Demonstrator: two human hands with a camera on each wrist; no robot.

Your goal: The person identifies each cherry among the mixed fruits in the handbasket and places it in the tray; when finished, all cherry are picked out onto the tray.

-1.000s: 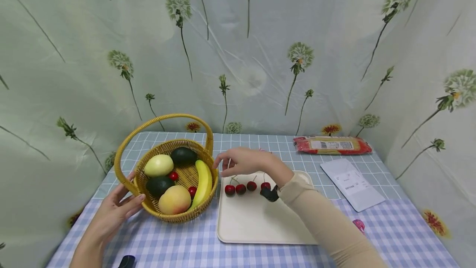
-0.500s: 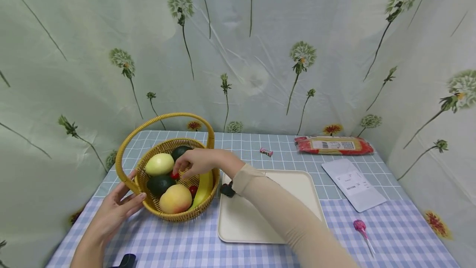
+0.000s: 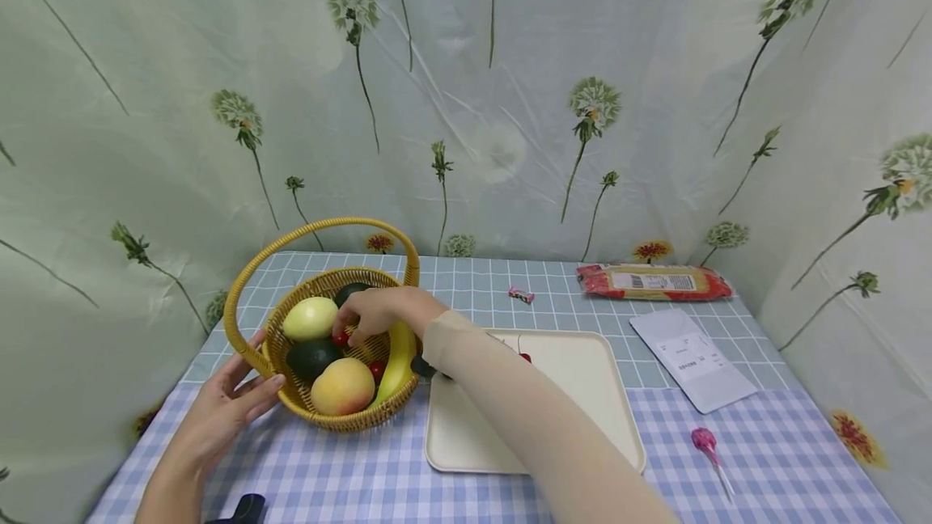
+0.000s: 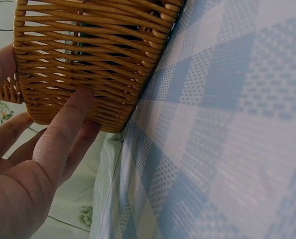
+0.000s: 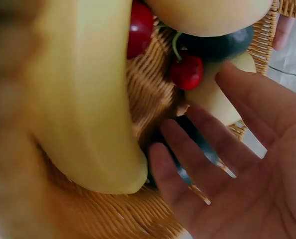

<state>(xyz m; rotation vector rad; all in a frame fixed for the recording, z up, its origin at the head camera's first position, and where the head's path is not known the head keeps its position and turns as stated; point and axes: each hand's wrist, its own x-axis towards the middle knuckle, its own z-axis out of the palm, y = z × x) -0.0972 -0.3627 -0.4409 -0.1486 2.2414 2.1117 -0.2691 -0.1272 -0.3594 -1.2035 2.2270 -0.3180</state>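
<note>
A yellow wicker basket (image 3: 349,422) with a tall hoop handle holds a banana (image 3: 396,362), a peach (image 3: 342,386), a pale yellow-green oval fruit (image 3: 310,319), dark green avocado-like fruits (image 3: 313,359) and two red cherries. My left hand (image 3: 222,409) rests against the basket's outer left wall, its fingers fairly straight on the weave. My right hand (image 3: 370,315) reaches inside, fingers spread and pointing down. Its thumb and index finger stand on either side of one cherry (image 5: 187,72), apart from it. The other cherry (image 5: 140,30) lies beside the banana.
A cream tray (image 3: 539,471) lies right of the basket, partly under my right sleeve; one cherry (image 3: 525,357) shows on it. Beyond are a small wrapped candy (image 3: 521,295), a red-and-yellow packet (image 3: 654,282), a white pouch (image 3: 692,361) and a pink lollipop (image 3: 704,439).
My right hand has moved left from above the tray into the basket, then slightly farther toward the cherry. The left hand stays at the basket wall.
</note>
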